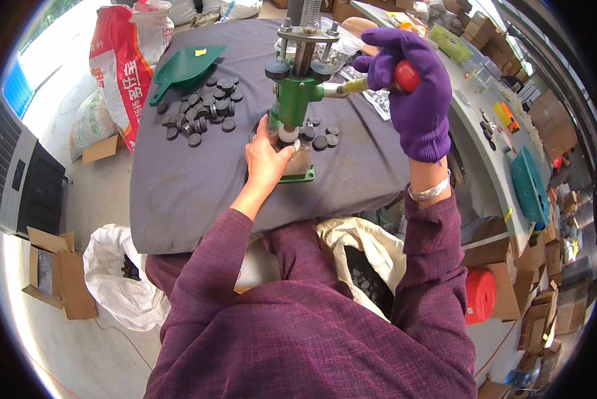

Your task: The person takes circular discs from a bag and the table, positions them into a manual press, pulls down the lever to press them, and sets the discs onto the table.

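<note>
A person sits at a table (pixel 192 193) with a gray cloth on it. A green press (pixel 292 100) stands upright on the table. Think of the press as the middle of a clock.

The left hand (pixel 265 159) is bare and sits at 7 o'clock, close by the foot of the press. Its pointing finger and thumb are spread, one on each side of the round pale tip (pixel 287 133) of the press. The thumb is just beside the tip, but it is too small to tell if the fingers pinch anything.

The right hand (pixel 419 110) wears a purple glove and is between 2 and 3 o'clock. Its fingers are bent around the red ball (pixel 407 76) at the end of the handle (pixel 355 86). The handle sticks out from the side of the press. A shiny bracelet (pixel 430 191) is on that wrist.

A big pile of black round bits (pixel 202 110) lies at 9 o'clock. A few more black bits (pixel 321 141) lie near the press, at 4 to 5 o'clock. A green dustpan (pixel 191 70) is at 10 o'clock.

Off the table, a white bag (pixel 105 279) is between 7 and 8 o'clock, and a cream bag (pixel 335 236) is at 5 o'clock. Both have dark bits inside.
</note>
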Available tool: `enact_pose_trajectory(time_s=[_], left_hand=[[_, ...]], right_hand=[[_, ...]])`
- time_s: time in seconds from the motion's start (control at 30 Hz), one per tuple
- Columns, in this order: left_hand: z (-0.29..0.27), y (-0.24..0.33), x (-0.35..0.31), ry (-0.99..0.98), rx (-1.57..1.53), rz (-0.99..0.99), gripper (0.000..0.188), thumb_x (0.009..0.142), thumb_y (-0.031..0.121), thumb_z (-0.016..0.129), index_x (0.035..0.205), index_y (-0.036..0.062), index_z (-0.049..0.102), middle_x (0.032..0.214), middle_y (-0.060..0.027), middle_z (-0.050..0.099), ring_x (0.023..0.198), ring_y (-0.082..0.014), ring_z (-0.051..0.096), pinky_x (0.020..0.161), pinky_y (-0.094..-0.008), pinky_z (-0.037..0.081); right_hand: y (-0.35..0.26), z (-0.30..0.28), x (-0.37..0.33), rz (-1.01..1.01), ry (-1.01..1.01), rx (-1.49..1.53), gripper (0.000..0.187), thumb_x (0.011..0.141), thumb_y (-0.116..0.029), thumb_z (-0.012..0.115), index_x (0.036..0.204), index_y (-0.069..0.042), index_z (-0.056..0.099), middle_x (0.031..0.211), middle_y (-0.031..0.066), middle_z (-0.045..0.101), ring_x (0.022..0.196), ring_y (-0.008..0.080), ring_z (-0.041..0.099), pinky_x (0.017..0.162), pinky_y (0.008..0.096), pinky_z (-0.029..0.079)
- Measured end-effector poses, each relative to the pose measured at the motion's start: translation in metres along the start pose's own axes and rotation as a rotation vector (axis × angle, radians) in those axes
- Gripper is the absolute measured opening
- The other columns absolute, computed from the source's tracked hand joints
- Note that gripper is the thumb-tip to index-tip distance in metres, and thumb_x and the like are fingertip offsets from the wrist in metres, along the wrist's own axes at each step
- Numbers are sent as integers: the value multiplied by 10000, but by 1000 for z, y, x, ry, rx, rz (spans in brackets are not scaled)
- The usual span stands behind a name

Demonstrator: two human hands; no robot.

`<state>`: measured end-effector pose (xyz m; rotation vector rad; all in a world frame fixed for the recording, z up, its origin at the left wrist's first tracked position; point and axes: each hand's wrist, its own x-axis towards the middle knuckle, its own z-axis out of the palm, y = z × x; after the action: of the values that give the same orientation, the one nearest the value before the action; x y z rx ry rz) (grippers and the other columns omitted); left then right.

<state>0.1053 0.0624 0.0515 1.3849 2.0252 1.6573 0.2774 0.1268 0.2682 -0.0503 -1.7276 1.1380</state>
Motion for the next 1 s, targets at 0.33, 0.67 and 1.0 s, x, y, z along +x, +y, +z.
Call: enact_pose_trajectory(time_s=[0.33,0.67,1.0], left_hand=[[-6,0,0,-28,-178,-63,831,680,121,766,1408,21,380,1181,-195,654,1063,-301,654,894,-367,509],[-122,-96,55,446,428,182,408,751,112,698,1144,52,607,1094,-139,648,1008,-347,587,875,-443,477],[-181,-195,120,295,705,-50,406,899,218,560,1247,8,555,1331,-213,525,1241,-416,472,1034,-473,400]], right_hand=[[50,5,-128,-207,-107,-422,246,874,-172,512,913,2,681,717,56,618,665,181,583,910,415,491],[28,13,-114,-191,-145,-388,246,758,-29,480,888,-6,688,618,32,563,630,168,557,1002,458,432],[-16,8,-10,166,25,-114,378,882,-172,400,977,99,646,591,53,531,562,127,517,702,311,496]])
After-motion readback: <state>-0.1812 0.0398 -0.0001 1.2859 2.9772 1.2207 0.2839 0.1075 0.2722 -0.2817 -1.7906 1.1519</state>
